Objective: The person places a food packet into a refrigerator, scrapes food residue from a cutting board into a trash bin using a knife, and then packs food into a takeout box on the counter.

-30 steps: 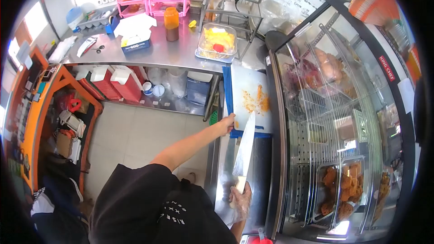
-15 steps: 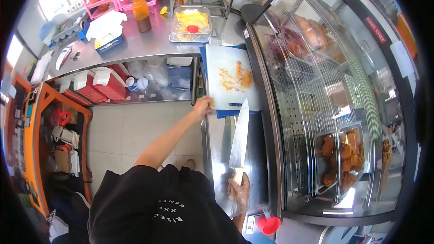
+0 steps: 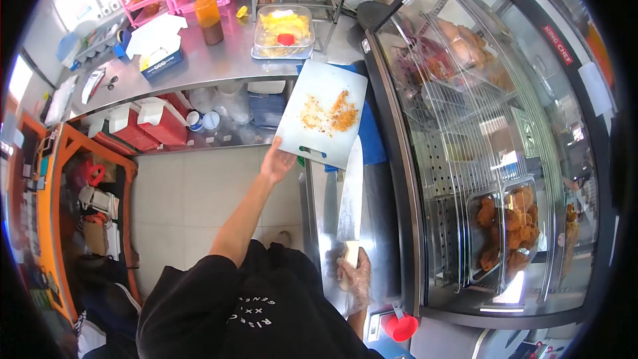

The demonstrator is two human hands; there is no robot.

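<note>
Once straight, cutting board (image 3: 325, 80) now askew.

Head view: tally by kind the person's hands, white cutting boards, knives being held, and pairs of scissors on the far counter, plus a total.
Hands, left hand and right hand: 2
White cutting board: 1
Held knife: 1
Pair of scissors: 1
Total: 5
</note>
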